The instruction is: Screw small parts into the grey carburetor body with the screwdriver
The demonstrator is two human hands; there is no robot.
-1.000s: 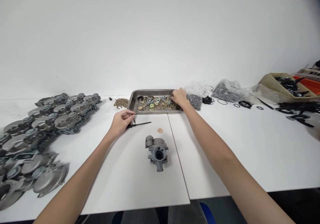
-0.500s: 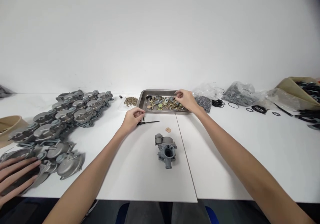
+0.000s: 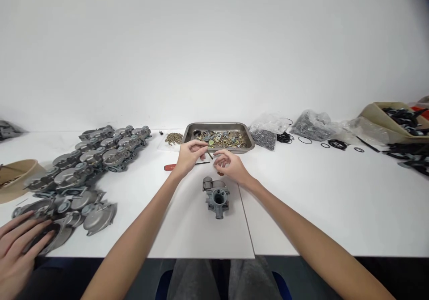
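One left hand point(image 3: 188, 158) pinching a slim dark piece point(image 3: 210, 155), one right hand point(image 3: 230, 166), now out of the tray point(image 3: 218, 124), curled, contents beyond my telling: handling apparently shifted in front of it, nearer the carburetor point(image 3: 216, 199).

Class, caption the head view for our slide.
Between a metal tray and a carburetor, the left hand holds a slim part near the right hand.

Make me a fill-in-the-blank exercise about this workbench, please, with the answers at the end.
1. Beside the person's left hand, the screwdriver's handle is coloured ____.
2. The lone carburetor stands ____ the person and the metal tray.
3. Black rings lie to the ____ of the tray.
4. A co-worker's hand shows on the picture's ____ side.

Missing words: red; between; right; left.
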